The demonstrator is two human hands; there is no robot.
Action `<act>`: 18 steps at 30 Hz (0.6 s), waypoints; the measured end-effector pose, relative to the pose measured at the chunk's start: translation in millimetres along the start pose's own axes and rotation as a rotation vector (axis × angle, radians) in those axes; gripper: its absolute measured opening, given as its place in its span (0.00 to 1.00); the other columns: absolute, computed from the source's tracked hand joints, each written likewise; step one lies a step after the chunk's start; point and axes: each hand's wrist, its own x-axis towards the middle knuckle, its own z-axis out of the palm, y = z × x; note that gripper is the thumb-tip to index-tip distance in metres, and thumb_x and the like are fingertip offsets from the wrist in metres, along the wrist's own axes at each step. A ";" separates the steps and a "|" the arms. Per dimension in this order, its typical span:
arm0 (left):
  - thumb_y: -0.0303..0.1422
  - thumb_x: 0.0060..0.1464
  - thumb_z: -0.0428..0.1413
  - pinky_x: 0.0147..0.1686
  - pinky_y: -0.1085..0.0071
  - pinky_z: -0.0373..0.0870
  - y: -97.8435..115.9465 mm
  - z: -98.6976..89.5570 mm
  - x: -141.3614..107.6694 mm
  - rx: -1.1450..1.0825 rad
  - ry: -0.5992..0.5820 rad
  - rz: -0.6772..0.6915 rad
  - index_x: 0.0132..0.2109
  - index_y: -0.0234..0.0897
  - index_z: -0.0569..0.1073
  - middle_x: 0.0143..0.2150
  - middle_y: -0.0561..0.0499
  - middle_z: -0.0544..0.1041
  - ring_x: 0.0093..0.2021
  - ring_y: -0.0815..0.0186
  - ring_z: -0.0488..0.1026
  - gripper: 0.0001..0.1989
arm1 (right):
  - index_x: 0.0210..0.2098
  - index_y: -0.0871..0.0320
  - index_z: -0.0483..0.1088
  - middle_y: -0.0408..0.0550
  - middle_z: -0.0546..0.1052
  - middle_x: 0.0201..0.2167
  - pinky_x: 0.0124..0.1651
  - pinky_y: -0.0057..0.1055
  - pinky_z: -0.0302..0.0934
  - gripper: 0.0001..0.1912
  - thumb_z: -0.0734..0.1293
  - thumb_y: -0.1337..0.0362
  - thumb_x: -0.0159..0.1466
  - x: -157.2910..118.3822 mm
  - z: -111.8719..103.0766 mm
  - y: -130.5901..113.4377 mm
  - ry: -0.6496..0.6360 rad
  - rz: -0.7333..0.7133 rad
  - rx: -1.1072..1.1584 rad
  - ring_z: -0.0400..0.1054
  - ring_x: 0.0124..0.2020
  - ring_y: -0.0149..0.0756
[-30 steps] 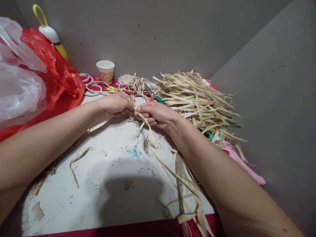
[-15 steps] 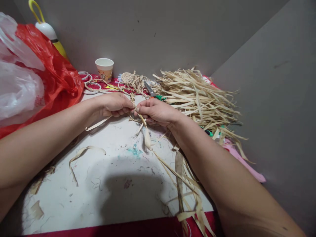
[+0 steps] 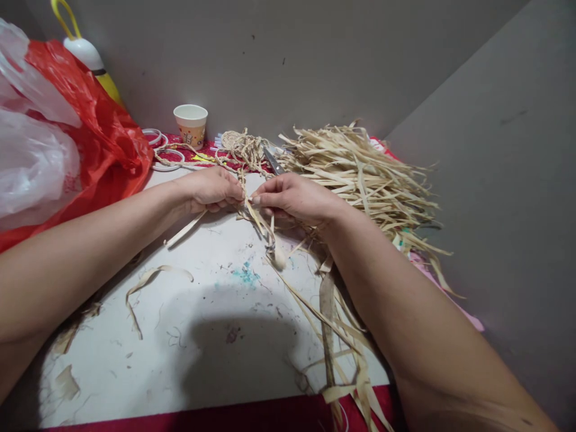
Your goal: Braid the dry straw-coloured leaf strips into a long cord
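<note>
My left hand (image 3: 220,191) is closed, thumb and fingers pinching the end of a braided straw cord (image 3: 242,178). Close against it, my right hand (image 3: 288,198) pinches straw strands at the same spot. One loose strip (image 3: 185,229) sticks out below my left hand. More strands (image 3: 261,225) hang down between the hands, with a pale bulge (image 3: 279,258) low on one. From there, long strips (image 3: 324,318) trail toward the table's front right. The fingertips partly hide the join of the strands.
A heap of dry straw strips (image 3: 364,174) lies at the right, with scissors (image 3: 272,161) beside it. Behind my hands are a coiled braid (image 3: 234,141), a paper cup (image 3: 191,126) and white rings (image 3: 168,159). Plastic bags (image 3: 103,132) fill the left; grey walls (image 3: 270,60) stand behind.
My right hand has shifted slightly right and up. The hanging strands and the pale bulge have moved, and the strip under my left hand has swung down a little.
</note>
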 end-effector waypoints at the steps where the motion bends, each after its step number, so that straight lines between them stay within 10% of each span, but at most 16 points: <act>1: 0.27 0.48 0.56 0.18 0.73 0.42 0.1 0.2 -0.2 0.017 0.009 0.005 0.19 0.35 0.62 0.13 0.60 0.54 0.14 0.79 0.49 0.13 | 0.19 0.61 0.67 0.39 0.64 0.11 0.11 0.20 0.39 0.10 0.69 0.69 0.55 0.0 -2.7 0.1 0.025 0.009 -0.006 0.49 0.09 0.19; 10: 0.25 0.49 0.54 0.17 0.74 0.42 0.4 3.2 -2.3 0.058 0.043 0.023 0.20 0.35 0.65 0.13 0.59 0.58 0.13 0.78 0.50 0.12 | 0.20 0.64 0.67 0.42 0.68 0.12 0.10 0.19 0.38 0.10 0.63 0.72 0.57 -0.8 18.7 -8.1 0.006 0.118 0.283 0.48 0.08 0.18; 18: 0.23 0.45 0.54 0.16 0.74 0.39 -1.2 3.8 1.7 -0.152 0.029 -0.032 0.17 0.37 0.54 0.11 0.61 0.52 0.13 0.80 0.46 0.17 | 0.17 0.61 0.66 0.44 0.67 0.13 0.16 0.24 0.45 0.12 0.62 0.72 0.56 -3.6 47.1 -1.2 0.179 -0.062 -0.316 0.53 0.12 0.24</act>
